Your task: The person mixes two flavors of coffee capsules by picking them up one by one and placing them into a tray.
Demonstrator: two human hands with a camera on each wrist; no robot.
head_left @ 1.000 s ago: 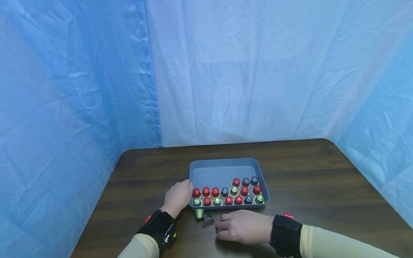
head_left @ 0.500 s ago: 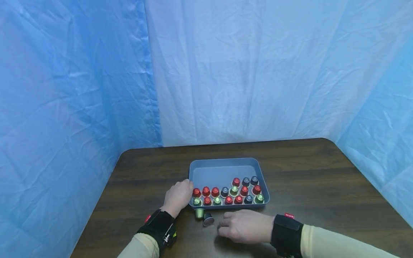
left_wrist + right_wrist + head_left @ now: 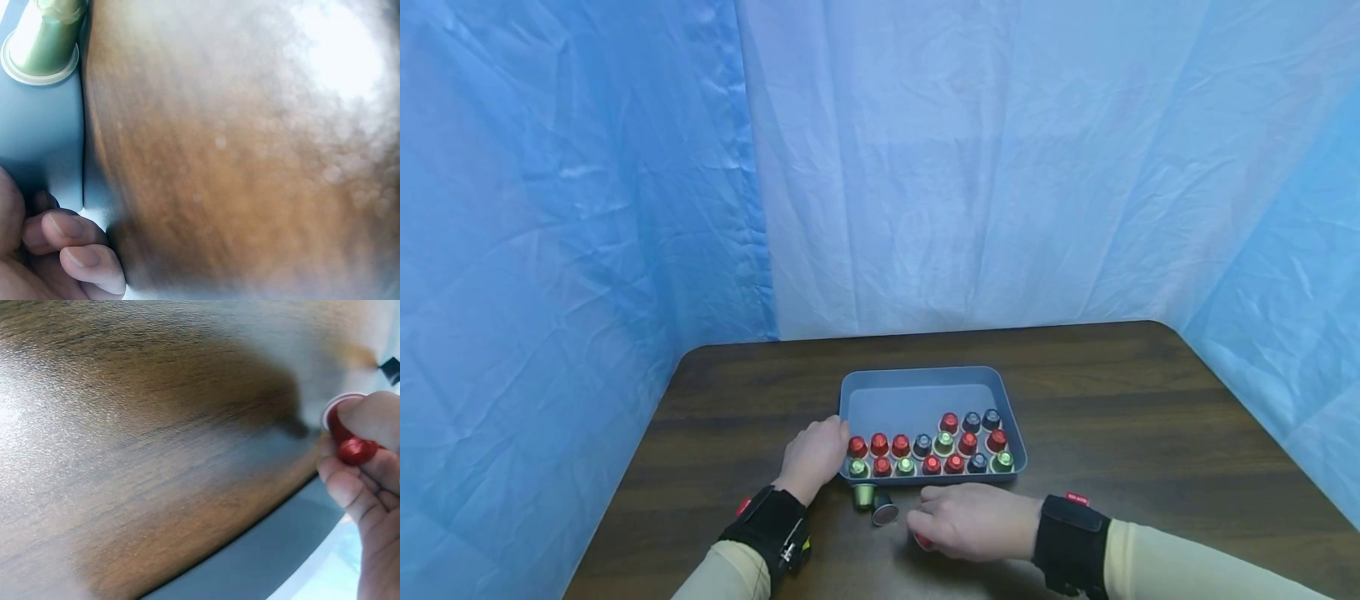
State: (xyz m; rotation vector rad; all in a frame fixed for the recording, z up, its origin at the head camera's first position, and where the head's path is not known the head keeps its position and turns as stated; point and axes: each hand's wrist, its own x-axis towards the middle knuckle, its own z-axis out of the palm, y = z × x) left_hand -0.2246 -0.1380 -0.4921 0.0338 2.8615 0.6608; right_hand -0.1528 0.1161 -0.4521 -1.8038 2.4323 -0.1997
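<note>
A blue-grey tray (image 3: pixel 917 383) holds several coffee capsules in red, green and dark blue, standing with their narrow ends up. My left hand (image 3: pixel 816 454) grips the tray's left side; its curled fingertips (image 3: pixel 87 256) show at the tray corner in the left wrist view. Just in front of the tray, my right hand (image 3: pixel 973 522) pinches a red coffee capsule (image 3: pixel 357 451) between thumb and fingers, above the table. A green capsule (image 3: pixel 863 497) and a dark capsule (image 3: pixel 884 510) are on the table between the hands, the dark one tipped with its lid facing me.
The dark wooden table (image 3: pixel 1120 417) extends around the tray on all sides. Light blue cloth (image 3: pixel 970 167) hangs behind and beside it. Inside the tray, capsules fill the near rows and the right side, while the tray floor is bare at the far left.
The fingers of my right hand have drawn together and the hand has shifted slightly right; a red capsule now shows at its fingertips. My left hand and the tray stay put.
</note>
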